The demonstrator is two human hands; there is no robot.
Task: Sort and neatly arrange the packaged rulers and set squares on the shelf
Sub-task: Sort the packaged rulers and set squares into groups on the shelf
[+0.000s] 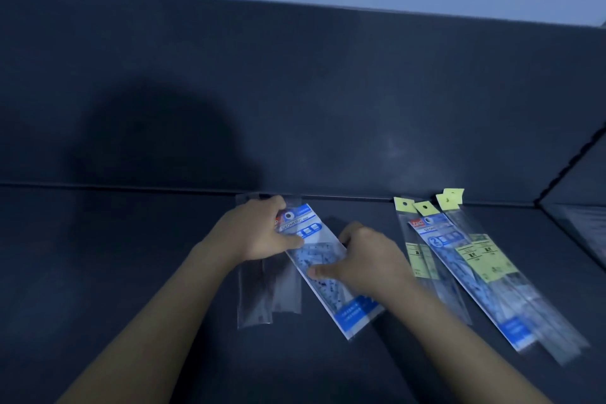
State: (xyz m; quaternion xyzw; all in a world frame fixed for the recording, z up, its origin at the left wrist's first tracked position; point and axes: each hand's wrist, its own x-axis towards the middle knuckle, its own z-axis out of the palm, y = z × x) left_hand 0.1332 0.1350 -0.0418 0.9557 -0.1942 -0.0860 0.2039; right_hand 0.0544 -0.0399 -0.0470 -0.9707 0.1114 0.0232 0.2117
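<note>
1. On the dark shelf point(131, 272), left hand point(259, 233) grips the top, right hand point(370, 259) pinches the side of a blue-printed clear plastic set-square packet point(319, 256).
2. Its long axis slants far-left to near-right.

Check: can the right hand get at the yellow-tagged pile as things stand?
Probably yes, once freed. The right hand grips the blue pack along with the left hand. The yellow-tagged pile lies just to its right, with only bare shelf between.
</note>
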